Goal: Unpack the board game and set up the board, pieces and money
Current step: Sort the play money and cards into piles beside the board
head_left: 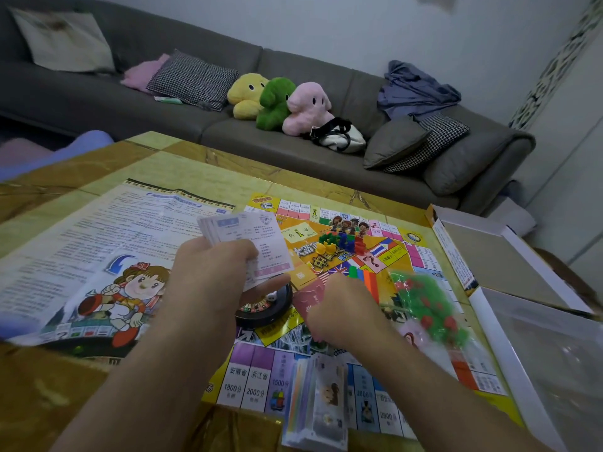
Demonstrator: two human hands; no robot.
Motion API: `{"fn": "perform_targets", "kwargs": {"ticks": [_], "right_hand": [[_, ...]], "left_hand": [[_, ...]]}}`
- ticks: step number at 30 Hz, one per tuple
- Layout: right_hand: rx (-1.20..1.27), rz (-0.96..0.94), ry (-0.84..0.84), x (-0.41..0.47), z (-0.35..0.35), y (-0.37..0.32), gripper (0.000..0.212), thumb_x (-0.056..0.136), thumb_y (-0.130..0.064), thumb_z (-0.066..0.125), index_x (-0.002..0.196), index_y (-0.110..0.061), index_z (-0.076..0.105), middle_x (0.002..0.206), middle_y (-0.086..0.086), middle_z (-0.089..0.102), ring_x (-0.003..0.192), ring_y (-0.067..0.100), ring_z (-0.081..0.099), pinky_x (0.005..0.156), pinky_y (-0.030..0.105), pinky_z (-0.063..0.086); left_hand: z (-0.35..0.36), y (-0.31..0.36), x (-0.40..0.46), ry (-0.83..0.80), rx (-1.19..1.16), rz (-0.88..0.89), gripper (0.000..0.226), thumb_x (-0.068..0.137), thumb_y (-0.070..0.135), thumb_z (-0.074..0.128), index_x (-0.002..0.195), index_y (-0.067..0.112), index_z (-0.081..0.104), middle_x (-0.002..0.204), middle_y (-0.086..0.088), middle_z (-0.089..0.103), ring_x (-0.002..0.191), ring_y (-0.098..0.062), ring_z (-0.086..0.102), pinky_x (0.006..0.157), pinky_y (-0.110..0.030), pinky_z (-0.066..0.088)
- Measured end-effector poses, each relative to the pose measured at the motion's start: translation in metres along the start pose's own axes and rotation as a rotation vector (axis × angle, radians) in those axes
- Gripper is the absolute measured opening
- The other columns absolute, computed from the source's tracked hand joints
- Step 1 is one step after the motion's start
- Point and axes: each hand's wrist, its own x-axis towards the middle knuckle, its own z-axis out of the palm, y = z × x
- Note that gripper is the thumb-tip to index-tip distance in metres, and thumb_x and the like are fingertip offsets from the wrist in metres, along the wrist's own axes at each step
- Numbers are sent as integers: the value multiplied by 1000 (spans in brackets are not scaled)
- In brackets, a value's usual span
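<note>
Cards are sitting fanned in the left hand, whose fingers are curling round the stack and gripping it above the board. They are pale, printed with small text, some with a pink band along one edge. The right hand is resting low on the board's middle, fingers curled and pinching a dark red card against it.

The board is lying flat and unfolded toward the right half of the tabletop, its near edge reaching close to the tabletop's near edge. Coloured plastic pieces are clustering at the board's centre, and a blurred bag of green and red houses is lying just beside the right hand. A black roulette wheel is sitting between the two hands, partly under the fanned cards. A clear packet of paper money is standing on the board's near edge, between the forearms.

An instruction sheet is spreading across the left half of the tabletop, its right margin touching or overlapping the board. The open box is lying along the right edge, crowding that side. Bare tabletop is showing along the far edge and at the near left corner.

A grey sofa with plush toys is standing beyond the far edge.
</note>
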Motion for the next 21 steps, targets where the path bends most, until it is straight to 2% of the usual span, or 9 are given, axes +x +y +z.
{"fn": "perform_targets", "kwargs": {"ticks": [3, 6, 9, 11, 12, 15, 18, 20, 21], "right_hand": [[-227, -52, 96, -12, -1, 1, 35, 94, -25, 60, 68, -15, 39, 68, 1, 42, 61, 22, 44, 53, 28, 38], [-292, -133, 237, -25, -11, 1, 10, 95, -24, 57, 93, -16, 53, 90, 0, 52, 88, 24, 56, 72, 34, 51], [262, -122, 247, -39, -32, 6, 27, 92, -6, 56, 115, -20, 62, 105, -6, 67, 96, 17, 66, 76, 35, 58], [735, -105, 77, -52, -43, 9, 31, 92, -5, 57, 117, -20, 67, 104, -3, 76, 93, 22, 74, 80, 42, 63], [842, -117, -8, -58, -45, 9, 32, 93, -7, 58, 120, -20, 68, 105, -2, 78, 94, 25, 75, 85, 46, 64], [757, -254, -53, -76, -36, 12, 36, 106, -14, 52, 131, -35, 67, 111, -12, 77, 99, 11, 75, 90, 39, 62], [655, -372, -1, -87, -29, 15, 33, 110, -25, 50, 129, -50, 59, 114, -28, 69, 105, -13, 63, 85, 11, 53], [546, -403, 25, -92, -32, 20, 38, 106, -29, 58, 138, -48, 51, 121, -30, 61, 107, -18, 57, 84, 7, 51], [488, -407, 26, -94, -35, 25, 52, 102, -34, 65, 148, -46, 43, 129, -31, 55, 110, -21, 53, 86, 7, 51]], "left_hand": [[1, -3, -3, -16, 12, -14, 21, 93, -10, 57, 94, 11, 60, 102, -17, 69, 66, -34, 77, 58, -40, 65], [3, -5, -6, -44, 41, -48, 21, 93, -10, 58, 97, 10, 61, 104, -21, 69, 67, -38, 77, 59, -43, 65], [7, -7, -10, -105, 73, -113, 20, 92, -11, 60, 109, 2, 61, 103, -27, 70, 69, -42, 77, 57, -44, 64], [10, -12, -12, -146, 121, -123, 22, 92, -10, 61, 112, 0, 62, 100, -27, 72, 68, -40, 77, 55, -41, 63], [12, -16, -13, -167, 148, -120, 23, 92, -9, 61, 113, 0, 64, 99, -26, 73, 71, -39, 77, 57, -42, 63], [20, -30, -24, -271, 212, -130, 27, 92, -7, 61, 116, 3, 67, 97, -23, 77, 83, -38, 78, 71, -48, 65], [25, -39, -34, -355, 283, -106, 24, 95, -9, 56, 99, 10, 71, 81, -16, 78, 72, -27, 79, 58, -34, 62], [26, -42, -38, -378, 291, -102, 25, 97, -10, 52, 99, 6, 72, 77, -15, 78, 67, -24, 78, 51, -29, 59], [28, -41, -41, -389, 279, -116, 24, 98, -9, 52, 103, 4, 71, 78, -15, 78, 66, -24, 78, 49, -29, 58]]}}
